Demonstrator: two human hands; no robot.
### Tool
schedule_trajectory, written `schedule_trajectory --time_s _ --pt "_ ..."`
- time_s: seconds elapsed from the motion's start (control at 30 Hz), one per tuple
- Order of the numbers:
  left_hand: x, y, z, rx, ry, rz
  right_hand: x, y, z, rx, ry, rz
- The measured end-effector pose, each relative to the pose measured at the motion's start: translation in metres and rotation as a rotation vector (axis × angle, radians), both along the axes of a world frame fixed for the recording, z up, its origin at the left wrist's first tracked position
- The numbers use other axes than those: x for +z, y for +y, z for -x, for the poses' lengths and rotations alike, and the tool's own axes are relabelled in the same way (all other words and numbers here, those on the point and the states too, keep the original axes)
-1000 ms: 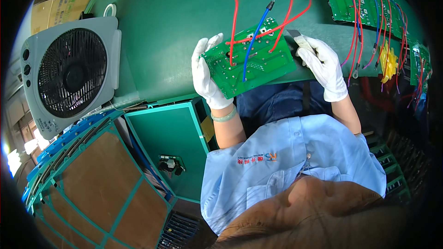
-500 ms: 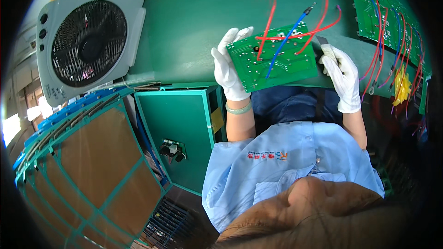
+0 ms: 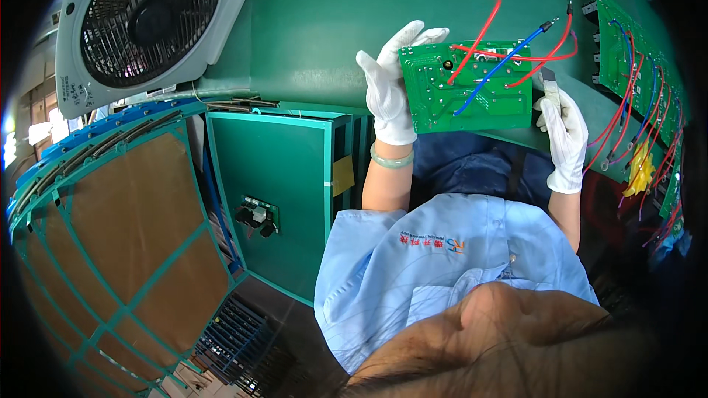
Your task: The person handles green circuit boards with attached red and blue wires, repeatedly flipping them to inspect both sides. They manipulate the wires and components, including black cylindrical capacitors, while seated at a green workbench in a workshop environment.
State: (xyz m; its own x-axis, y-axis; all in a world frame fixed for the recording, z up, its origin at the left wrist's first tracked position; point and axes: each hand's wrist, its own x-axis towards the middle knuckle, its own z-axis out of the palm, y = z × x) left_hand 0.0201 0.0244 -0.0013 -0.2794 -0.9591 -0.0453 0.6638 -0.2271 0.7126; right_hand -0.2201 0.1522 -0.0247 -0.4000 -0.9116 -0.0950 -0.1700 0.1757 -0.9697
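My left hand (image 3: 389,92), in a white glove, supports a green circuit board (image 3: 472,96) at its left edge. The fingers pass partly behind the board and the thumb stands away from it. Red wires (image 3: 483,29) and a blue wire (image 3: 509,66) with a metal end rise from the board's face. Beside the board's right edge, my gloved right hand (image 3: 564,136) is closed around a flat grey metal blade (image 3: 550,87) with a pale, wrapped-looking handle. The blade points up and away from me.
Further right lie more green boards (image 3: 623,59) with red and blue wires, by a yellow bundle (image 3: 640,169). A grey box fan (image 3: 151,22) stands at the far left. Below the green table (image 3: 317,44), a green cabinet (image 3: 273,155) holds a small circuit part (image 3: 258,215) on top.
The view has shifted, and the fan now sits higher in it. The board looks more level and slightly to the right. Both hands keep their holds.
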Motion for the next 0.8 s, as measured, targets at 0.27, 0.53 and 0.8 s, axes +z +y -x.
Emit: schedule_trajectory --time_s 0.27,0.53,0.8 --pt "-0.008 -0.002 -0.002 -0.009 -0.019 0.044 -0.007 0.001 0.003 -0.008 -0.022 0.006" --pt "-0.012 -0.006 -0.008 -0.076 -0.013 0.086 -0.003 0.0 0.0 -0.043 0.004 -0.007" --pt "0.004 -0.002 -0.003 -0.027 -0.146 0.088 0.019 0.004 -0.001 -0.045 0.012 0.181"
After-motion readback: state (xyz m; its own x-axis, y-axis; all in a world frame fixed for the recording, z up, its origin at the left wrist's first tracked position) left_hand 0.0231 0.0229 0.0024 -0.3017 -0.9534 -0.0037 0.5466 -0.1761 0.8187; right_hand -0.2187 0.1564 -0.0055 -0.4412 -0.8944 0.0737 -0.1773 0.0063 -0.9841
